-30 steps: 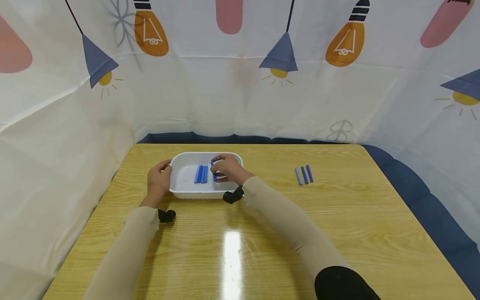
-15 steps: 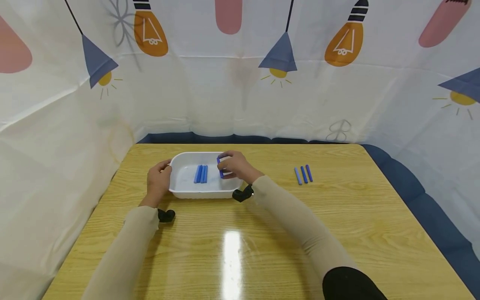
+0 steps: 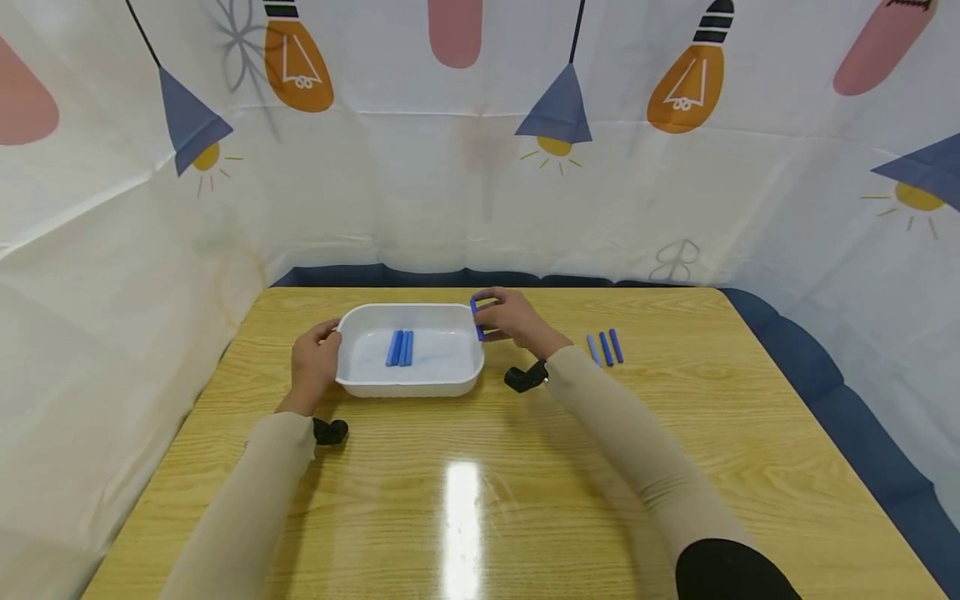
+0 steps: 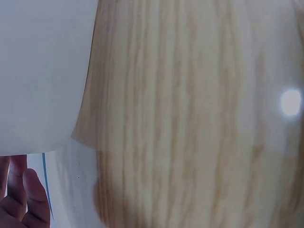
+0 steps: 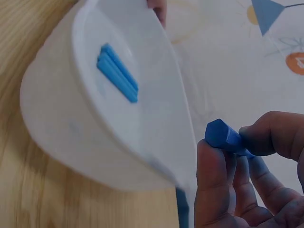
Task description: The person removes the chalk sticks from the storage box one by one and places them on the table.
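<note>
My left hand (image 3: 315, 363) holds the left end of a white plastic tray (image 3: 409, 389). In the left wrist view its fingers (image 4: 35, 190) show at the tray's corner. Inside the tray several blue crayons (image 3: 400, 348) lie side by side, left of its middle. My right hand (image 3: 519, 320) is at the tray's right end and pinches a dark blue crayon (image 5: 219, 135) between thumb and fingertips. That crayon has a six-sided end, and the fingers around it look stained blue. In the head view it stands over the tray's right rim.
Three more crayons (image 3: 606, 348), light to dark blue, lie on the wooden table (image 3: 600, 458) right of my right hand, partly behind my sleeve. A white patterned cloth (image 3: 420, 192) hangs behind and beside the table.
My right hand has carried the dark blue crayon from above the tray's inside rightward to its right rim. My left hand stays at the tray's left end.
</note>
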Demonstrator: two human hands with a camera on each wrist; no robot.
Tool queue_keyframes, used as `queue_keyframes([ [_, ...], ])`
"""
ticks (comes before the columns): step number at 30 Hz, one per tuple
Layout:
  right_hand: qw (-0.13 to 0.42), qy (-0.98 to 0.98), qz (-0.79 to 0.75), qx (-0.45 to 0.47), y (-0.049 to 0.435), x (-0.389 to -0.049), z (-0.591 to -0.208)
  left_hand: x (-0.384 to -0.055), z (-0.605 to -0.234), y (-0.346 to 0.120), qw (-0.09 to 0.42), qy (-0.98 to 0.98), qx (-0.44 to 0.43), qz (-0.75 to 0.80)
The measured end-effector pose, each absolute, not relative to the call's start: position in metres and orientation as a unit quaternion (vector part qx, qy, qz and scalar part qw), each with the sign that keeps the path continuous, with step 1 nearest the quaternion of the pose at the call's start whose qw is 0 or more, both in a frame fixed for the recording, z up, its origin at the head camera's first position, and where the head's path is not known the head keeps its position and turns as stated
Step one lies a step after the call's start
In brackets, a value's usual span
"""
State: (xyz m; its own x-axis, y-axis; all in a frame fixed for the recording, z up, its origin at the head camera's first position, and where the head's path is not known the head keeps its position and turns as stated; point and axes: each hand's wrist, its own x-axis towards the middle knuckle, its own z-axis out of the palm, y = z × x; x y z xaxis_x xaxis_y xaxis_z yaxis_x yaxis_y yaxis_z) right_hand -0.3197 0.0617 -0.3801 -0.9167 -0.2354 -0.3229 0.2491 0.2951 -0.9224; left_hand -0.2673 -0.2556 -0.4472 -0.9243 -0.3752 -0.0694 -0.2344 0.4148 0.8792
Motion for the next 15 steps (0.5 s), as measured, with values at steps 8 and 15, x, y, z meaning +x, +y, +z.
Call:
queue_keyframes([
  [8, 0.183, 0.785, -0.592, 0.010, 0.092, -0.321, -0.379, -0.267, -0.448, -0.256, 0.067, -0.839, 0.182, -0.508],
  [15, 0.180, 0.788, -0.589, 0.012, 0.110, -0.321, -0.380, -0.268, -0.449, -0.257, 0.063, -0.839, 0.181, -0.509],
])
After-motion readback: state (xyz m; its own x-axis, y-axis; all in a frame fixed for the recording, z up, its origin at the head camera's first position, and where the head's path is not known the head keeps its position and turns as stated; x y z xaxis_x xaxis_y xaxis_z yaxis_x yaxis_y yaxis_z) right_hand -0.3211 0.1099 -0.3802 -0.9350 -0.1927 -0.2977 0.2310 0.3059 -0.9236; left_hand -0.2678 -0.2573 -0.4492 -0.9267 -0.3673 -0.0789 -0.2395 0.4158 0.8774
